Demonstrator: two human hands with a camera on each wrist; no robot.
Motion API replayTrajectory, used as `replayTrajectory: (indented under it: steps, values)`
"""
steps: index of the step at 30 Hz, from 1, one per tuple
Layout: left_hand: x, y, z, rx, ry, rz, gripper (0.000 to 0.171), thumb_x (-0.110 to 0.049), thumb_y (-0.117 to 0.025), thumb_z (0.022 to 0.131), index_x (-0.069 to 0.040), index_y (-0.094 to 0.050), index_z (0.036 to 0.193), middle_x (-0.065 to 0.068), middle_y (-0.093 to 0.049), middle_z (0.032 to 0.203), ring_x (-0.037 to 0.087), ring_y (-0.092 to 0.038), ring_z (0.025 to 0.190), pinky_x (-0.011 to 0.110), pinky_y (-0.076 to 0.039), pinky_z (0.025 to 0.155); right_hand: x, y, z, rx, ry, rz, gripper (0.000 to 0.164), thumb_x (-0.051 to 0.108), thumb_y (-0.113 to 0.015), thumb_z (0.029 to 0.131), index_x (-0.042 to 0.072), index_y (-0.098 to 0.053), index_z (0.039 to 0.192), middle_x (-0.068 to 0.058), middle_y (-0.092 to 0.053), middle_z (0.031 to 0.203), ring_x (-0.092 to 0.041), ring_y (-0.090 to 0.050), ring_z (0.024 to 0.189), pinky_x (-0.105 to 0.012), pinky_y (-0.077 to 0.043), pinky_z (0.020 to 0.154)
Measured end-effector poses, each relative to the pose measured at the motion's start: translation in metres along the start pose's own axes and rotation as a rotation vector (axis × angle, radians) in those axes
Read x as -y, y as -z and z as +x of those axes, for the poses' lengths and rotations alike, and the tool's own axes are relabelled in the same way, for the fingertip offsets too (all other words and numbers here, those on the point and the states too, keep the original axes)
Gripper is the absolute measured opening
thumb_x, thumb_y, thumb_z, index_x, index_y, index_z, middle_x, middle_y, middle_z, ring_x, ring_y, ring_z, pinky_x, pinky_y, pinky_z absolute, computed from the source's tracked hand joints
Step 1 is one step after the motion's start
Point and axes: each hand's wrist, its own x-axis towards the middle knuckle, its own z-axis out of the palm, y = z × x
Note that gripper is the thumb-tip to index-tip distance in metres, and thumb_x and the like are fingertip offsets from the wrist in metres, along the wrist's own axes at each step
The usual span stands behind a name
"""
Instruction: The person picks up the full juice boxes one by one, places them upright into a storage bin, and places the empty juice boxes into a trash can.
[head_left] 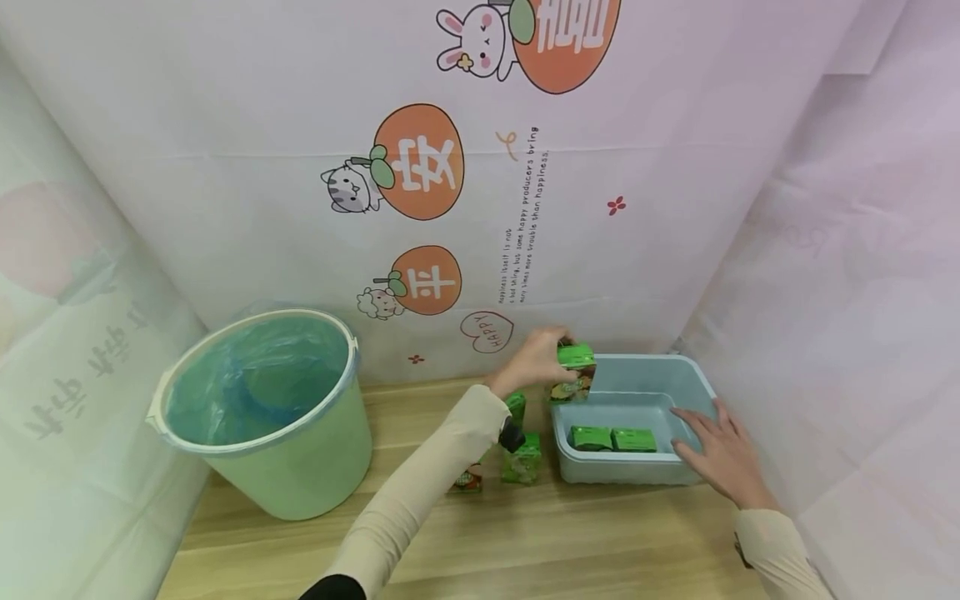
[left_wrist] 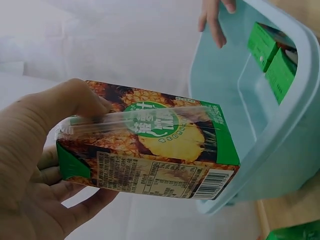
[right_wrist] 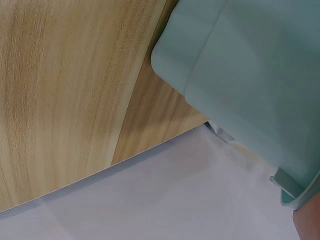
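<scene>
1. One carton (left_wrist: 165,140) is pinched by my left hand (head_left: 532,362) at the left rim of the tub (head_left: 630,472).
2. My right hand (head_left: 726,454) spreads over the opposite rim.
3. Loading, I judge; next calls for lowering.

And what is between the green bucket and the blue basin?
In the head view, small cartons sit on the table, partly hidden by the left forearm.
</scene>
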Motion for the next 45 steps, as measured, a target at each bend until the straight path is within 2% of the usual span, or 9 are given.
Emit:
replayTrajectory:
  steps: [8, 15, 20, 22, 28, 37, 45]
  values:
    - [-0.003, -0.024, 0.016, 0.022, 0.035, -0.019, 0.045, -0.013, -0.086, 0.089, -0.001, -0.067, 0.129, 0.009, -0.069, 0.121, 0.013, -0.06, 0.093, 0.019, -0.049, 0.074, -0.001, 0.001, 0.002, -0.004, 0.016, -0.011, 0.055, 0.038, -0.067, 0.097, 0.009, -0.06, 0.143, -0.027, -0.063, 0.138, -0.061, -0.028, 0.145, -0.071, -0.025, 0.113]
    - [0.002, -0.045, 0.018, 0.045, 0.08, -0.035, 0.046, -0.011, -0.085, 0.091, 0.0, -0.067, 0.131, 0.012, -0.068, 0.128, 0.015, -0.059, 0.096, 0.021, -0.049, 0.077, -0.002, -0.002, 0.002, -0.003, 0.019, -0.005, 0.055, 0.038, -0.067, 0.097, 0.01, -0.06, 0.144, -0.026, -0.063, 0.139, -0.061, -0.028, 0.145, -0.07, -0.025, 0.115]
    - [0.006, -0.06, 0.018, 0.057, 0.115, 0.005, 0.046, -0.013, -0.083, 0.093, -0.002, -0.066, 0.134, 0.011, -0.067, 0.134, 0.022, -0.063, 0.117, 0.026, -0.053, 0.094, -0.003, -0.002, 0.003, -0.002, 0.02, 0.0, 0.055, 0.036, -0.066, 0.097, 0.009, -0.059, 0.144, -0.027, -0.062, 0.139, -0.061, -0.027, 0.146, -0.071, -0.023, 0.115]
    - [0.007, -0.065, 0.018, 0.059, 0.129, 0.018, 0.046, -0.014, -0.083, 0.093, -0.003, -0.066, 0.134, 0.011, -0.067, 0.134, 0.023, -0.063, 0.12, 0.027, -0.053, 0.096, -0.001, 0.0, 0.003, 0.004, 0.013, 0.006, 0.055, 0.037, -0.065, 0.098, 0.009, -0.059, 0.145, -0.027, -0.061, 0.14, -0.061, -0.026, 0.147, -0.071, -0.023, 0.115]
    - [0.013, -0.082, 0.019, 0.066, 0.143, -0.006, 0.044, -0.013, -0.085, 0.091, -0.002, -0.068, 0.13, 0.01, -0.069, 0.128, 0.018, -0.066, 0.106, 0.024, -0.054, 0.084, 0.004, 0.002, 0.003, 0.015, -0.003, 0.003, 0.056, 0.037, -0.066, 0.097, 0.009, -0.059, 0.145, -0.026, -0.062, 0.141, -0.061, -0.027, 0.146, -0.071, -0.024, 0.115]
    - [0.026, -0.103, 0.023, 0.061, 0.18, 0.033, 0.045, -0.013, -0.088, 0.089, -0.004, -0.07, 0.129, 0.009, -0.07, 0.127, 0.021, -0.067, 0.113, 0.027, -0.056, 0.091, 0.005, 0.004, 0.002, -0.006, -0.005, -0.001, 0.056, 0.037, -0.067, 0.096, 0.008, -0.061, 0.143, -0.026, -0.064, 0.138, -0.061, -0.029, 0.145, -0.07, -0.025, 0.115]
    - [0.029, -0.11, 0.026, 0.096, 0.233, 0.089, 0.045, -0.016, -0.088, 0.09, -0.006, -0.07, 0.13, 0.007, -0.069, 0.129, 0.021, -0.067, 0.114, 0.027, -0.057, 0.09, 0.004, -0.001, 0.003, -0.001, -0.006, -0.011, 0.055, 0.038, -0.065, 0.096, 0.009, -0.061, 0.143, -0.026, -0.064, 0.138, -0.061, -0.031, 0.144, -0.071, -0.026, 0.114]
